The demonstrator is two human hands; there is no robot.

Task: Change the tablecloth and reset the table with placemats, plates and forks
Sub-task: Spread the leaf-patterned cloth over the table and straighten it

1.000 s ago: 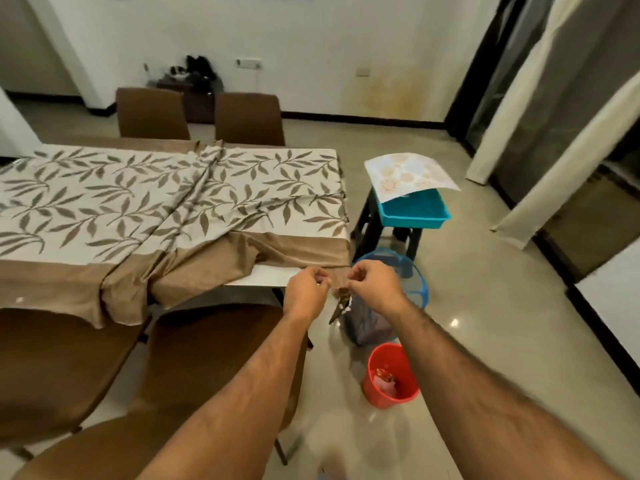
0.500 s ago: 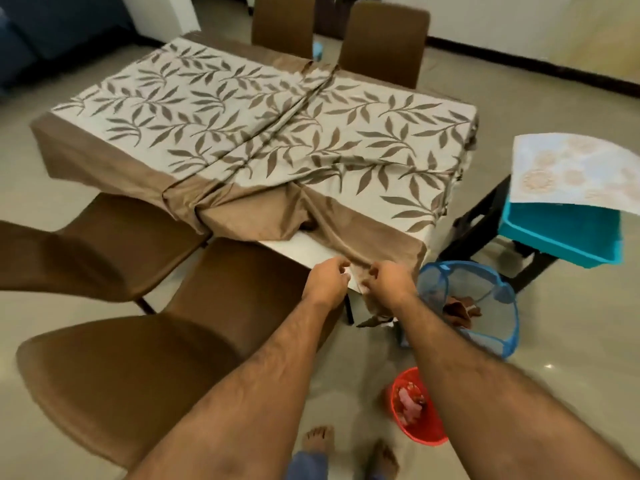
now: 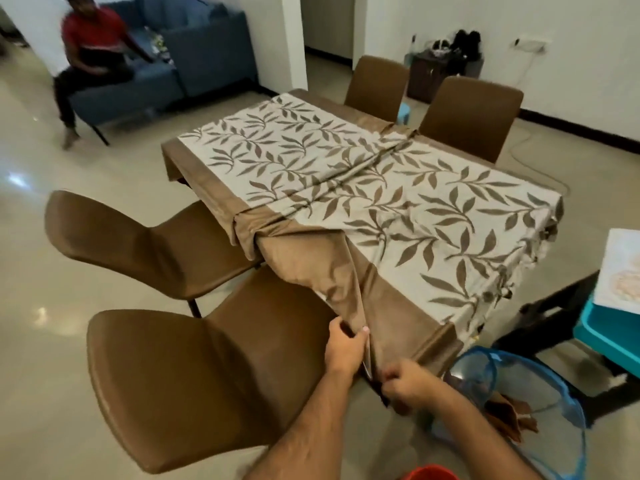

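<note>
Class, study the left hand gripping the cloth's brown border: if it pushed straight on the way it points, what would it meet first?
Probably the bunched fold of the tablecloth just beyond the left hand; depth is unclear.

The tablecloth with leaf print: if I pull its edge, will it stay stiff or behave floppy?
Probably floppy: the tablecloth bunches into folds where the left hand and right hand pinch its brown border. It likely slides easily; nothing rests on it.

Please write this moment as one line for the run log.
step: spreading tablecloth | left hand: grips brown border | right hand: grips hem at near corner | cloth: bunched at near edge | placemats, plates, forks: not yet on table
</note>
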